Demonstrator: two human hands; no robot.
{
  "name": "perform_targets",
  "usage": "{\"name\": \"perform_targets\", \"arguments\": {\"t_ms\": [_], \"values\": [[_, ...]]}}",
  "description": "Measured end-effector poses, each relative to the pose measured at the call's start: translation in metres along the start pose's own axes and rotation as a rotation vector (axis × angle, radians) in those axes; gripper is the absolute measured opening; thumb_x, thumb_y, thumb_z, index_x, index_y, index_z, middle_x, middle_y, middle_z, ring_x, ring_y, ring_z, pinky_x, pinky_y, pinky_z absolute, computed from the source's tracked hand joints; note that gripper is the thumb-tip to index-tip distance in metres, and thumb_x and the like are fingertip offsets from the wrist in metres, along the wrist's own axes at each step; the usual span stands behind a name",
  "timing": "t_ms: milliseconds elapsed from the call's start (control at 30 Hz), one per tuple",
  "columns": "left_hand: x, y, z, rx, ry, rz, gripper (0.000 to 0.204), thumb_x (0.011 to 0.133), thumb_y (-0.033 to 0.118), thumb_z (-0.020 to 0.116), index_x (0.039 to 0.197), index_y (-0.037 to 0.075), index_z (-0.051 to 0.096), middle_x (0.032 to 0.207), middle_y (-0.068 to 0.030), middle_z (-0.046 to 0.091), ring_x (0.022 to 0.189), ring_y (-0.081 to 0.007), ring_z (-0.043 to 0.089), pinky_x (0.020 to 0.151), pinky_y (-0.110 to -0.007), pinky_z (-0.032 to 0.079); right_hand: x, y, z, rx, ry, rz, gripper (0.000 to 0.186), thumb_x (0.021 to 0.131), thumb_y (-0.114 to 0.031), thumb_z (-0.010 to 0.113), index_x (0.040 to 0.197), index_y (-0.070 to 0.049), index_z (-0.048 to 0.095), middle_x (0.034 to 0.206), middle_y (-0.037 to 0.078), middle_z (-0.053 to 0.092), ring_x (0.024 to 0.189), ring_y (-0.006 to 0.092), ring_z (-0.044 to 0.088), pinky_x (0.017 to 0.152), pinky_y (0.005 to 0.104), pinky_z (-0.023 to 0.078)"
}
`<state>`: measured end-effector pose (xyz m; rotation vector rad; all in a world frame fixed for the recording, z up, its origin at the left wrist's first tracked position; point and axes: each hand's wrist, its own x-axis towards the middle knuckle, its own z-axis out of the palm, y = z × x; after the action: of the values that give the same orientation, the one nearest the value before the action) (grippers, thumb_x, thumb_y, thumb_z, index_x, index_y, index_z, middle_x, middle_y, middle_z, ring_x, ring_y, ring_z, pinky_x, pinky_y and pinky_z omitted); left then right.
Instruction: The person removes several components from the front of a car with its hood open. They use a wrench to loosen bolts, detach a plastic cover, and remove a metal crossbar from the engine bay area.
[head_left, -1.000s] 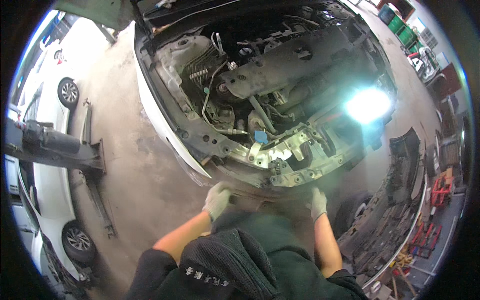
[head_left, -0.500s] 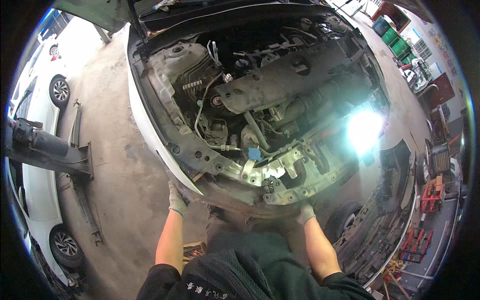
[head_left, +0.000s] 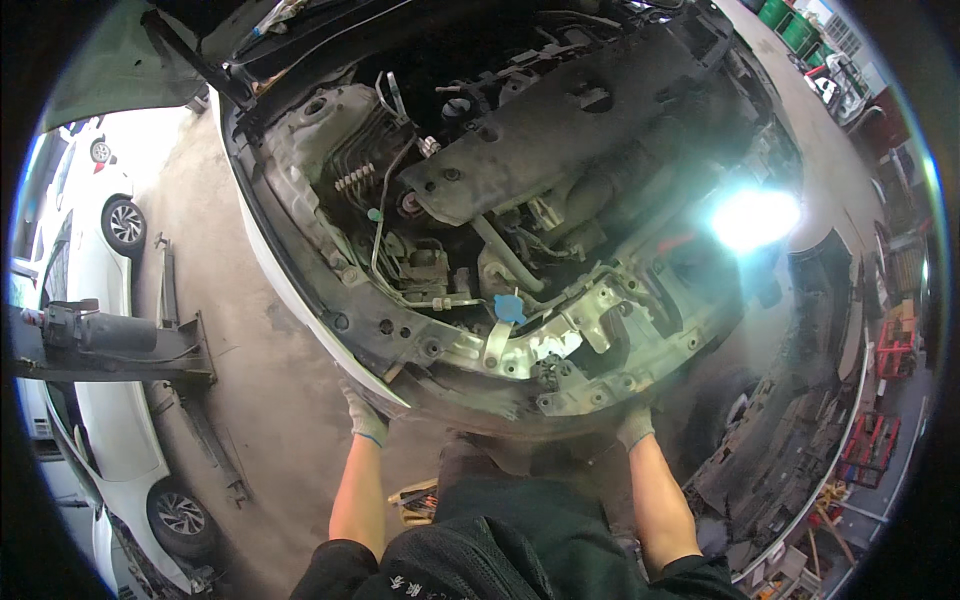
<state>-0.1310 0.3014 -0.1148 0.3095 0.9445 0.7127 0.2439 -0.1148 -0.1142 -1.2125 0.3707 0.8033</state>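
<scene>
A car's front end with its engine bay exposed fills the upper middle. Along its front runs a dark curved bumper strip (head_left: 470, 412), below the bare metal front crossmember (head_left: 590, 393). My left hand (head_left: 366, 418), in a pale knit glove, grips the strip's left end, just below the tip of the white fender (head_left: 375, 385). My right hand (head_left: 635, 426), gloved the same, reaches up under the front to the right, its fingers hidden behind the crossmember. A blue cap (head_left: 509, 309) sits above the crossmember.
A glaring work light (head_left: 755, 218) shines at the car's right front corner. A large dark bumper cover (head_left: 770, 430) lies at the right. Left stand a lift post arm (head_left: 110, 335) and a white car (head_left: 110, 400). A tool box (head_left: 415, 500) is beside my legs.
The view has shifted, so the engine bay looks larger and nearer. Both hands stay at the car's front edge, with the left glove's fingers showing a little more.
</scene>
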Motion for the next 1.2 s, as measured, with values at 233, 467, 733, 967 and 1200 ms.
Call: {"name": "perform_targets", "arguments": {"t_ms": [233,467,733,967,1200], "values": [[-0.003,0.012,-0.011,0.107,-0.04,0.091,0.081,0.097,0.071,0.032,0.156,0.014,0.029,0.156,-0.0076,0.038,0.14,-0.0319,0.039,0.117,-0.046,0.033,-0.043,-0.018,0.047,0.017,0.14,0.092,0.045,0.104,-0.04,0.042,0.138,-0.011,0.048,0.132,0.006,0.057,0.117,0.0225,0.056,0.099,0.0401,0.048],[-0.026,0.014,0.009,0.192,-0.037,0.079,0.086,0.096,0.073,0.032,0.156,0.013,0.026,0.155,-0.0117,0.039,0.139,-0.0335,0.041,0.116,-0.047,0.034,0.043,0.096,-0.121,-0.783,-0.085,-0.396,0.054,0.106,-0.044,0.032,0.146,-0.009,0.041,0.141,0.009,0.05,0.126,0.0241,0.049,0.103,0.0379,0.043],[-0.008,0.016,0.005,0.151,-0.123,0.009,0.088,0.092,0.075,0.042,0.155,0.016,0.03,0.154,-0.0085,0.041,0.135,-0.0314,0.045,0.113,-0.048,0.04,0.02,0.034,-0.046,-1.466,0.286,-0.009,0.049,0.105,-0.039,0.036,0.141,-0.009,0.05,0.128,0.012,0.064,0.11,0.0301,0.064,0.092,0.0419,0.051],[-0.064,0.028,0.041,0.639,0.438,-0.011,0.068,0.097,0.06,0.046,0.142,0.01,0.048,0.133,-0.011,0.06,0.114,-0.0291,0.061,0.098,-0.039,0.05,-0.094,-0.059,0.131,-1.875,-0.145,-0.178,0.057,0.097,-0.044,0.041,0.142,-0.011,0.05,0.146,0.013,0.051,0.133,0.0317,0.047,0.11,0.0385,0.039],[-0.157,-0.021,0.168,1.521,-0.387,0.285,0.034,0.095,0.019,0.06,0.124,0.001,0.059,0.112,-0.0162,0.07,0.105,-0.0266,0.067,0.09,-0.038,0.051,-0.067,-0.047,0.114,-1.597,-0.378,-0.211,0.067,0.098,-0.058,0.032,0.149,-0.016,0.04,0.16,0.009,0.032,0.146,0.0292,0.032,0.121,0.0391,0.024]]}}
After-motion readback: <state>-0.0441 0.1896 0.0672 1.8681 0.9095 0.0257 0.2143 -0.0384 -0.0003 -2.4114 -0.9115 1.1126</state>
